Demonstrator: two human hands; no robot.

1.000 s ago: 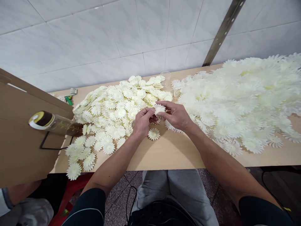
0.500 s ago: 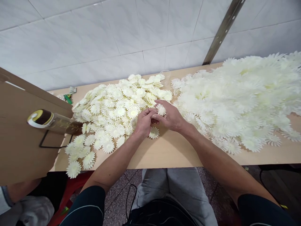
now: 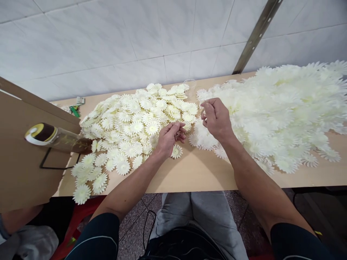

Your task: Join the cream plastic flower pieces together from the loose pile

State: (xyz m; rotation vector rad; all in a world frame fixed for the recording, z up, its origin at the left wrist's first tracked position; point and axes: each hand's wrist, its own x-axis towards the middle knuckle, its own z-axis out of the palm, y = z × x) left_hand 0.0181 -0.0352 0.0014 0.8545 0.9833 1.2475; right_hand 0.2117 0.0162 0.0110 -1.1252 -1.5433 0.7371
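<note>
My left hand [image 3: 171, 138] is at the front right edge of a heap of cream-coloured artificial flower heads [image 3: 127, 119]. Its thumb and index finger are pinched together, and whatever they hold is too small to make out. Just below it, a single flower head [image 3: 177, 151] lies on the table. My right hand [image 3: 217, 117] is raised beside a bigger pile of whiter flower heads [image 3: 271, 115]. Its fingers are curled against the thumb, and I cannot see what is in them. Under that hand sits a small cluster of white flower heads [image 3: 204, 137].
A bottle with brown liquid [image 3: 67, 140] leans out at the left, by a cardboard panel [image 3: 24, 155]. Behind the heap lies a small green object [image 3: 75, 111]. A clear round item [image 3: 189, 84] is near the tiled wall [image 3: 103, 39]. Another person's arm [image 3: 20, 218] shows lower left.
My hands have come apart. The right one has moved up and to the right, and the white flower head held between them no longer shows. The left hand has barely moved.
</note>
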